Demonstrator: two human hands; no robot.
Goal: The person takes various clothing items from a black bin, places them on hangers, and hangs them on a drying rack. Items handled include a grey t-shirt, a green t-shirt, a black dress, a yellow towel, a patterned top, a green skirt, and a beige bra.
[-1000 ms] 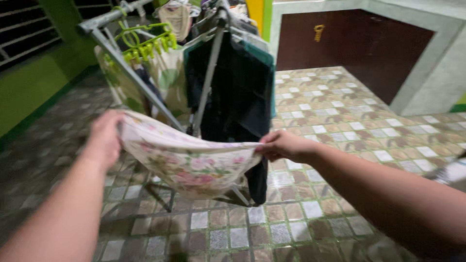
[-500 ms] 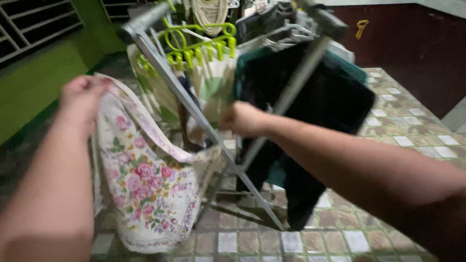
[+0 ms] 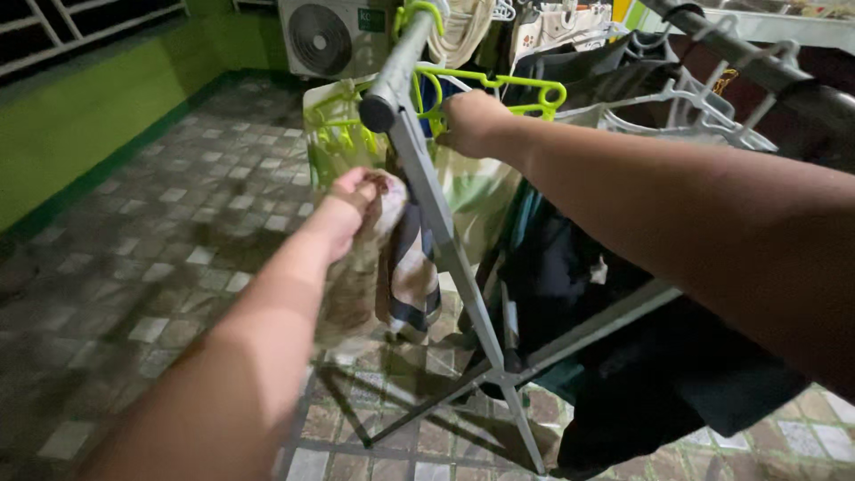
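Head view now shows both arms raised toward the rack, where a second ago they were stretched wide with the floral cloth pulled flat between them. That spread is gone: the cloth hangs bunched and blurred below the left hand, which is clenched around its top edge, just left of the grey slanted leg of the drying rack. The right hand has let go of the cloth and has moved up to the lime-green clip hanger; it looks curled at the hanger's frame, but whether it grips it I cannot tell, since the fingers are turned away. By my reading, the cloth has gone from being shaken out to being brought up to the rack, carried by one hand alone.

Far left runs a green wall above the patterned tile floor. At the top stands an air-conditioner outdoor unit. Just beside the bunched cloth a striped cloth hangs off the rack. Further right dark garments fill the lower frame, and white hangers crowd the upper rail. The rack leg stands between the two hands, and the hanging pieces leave little free room on this side.
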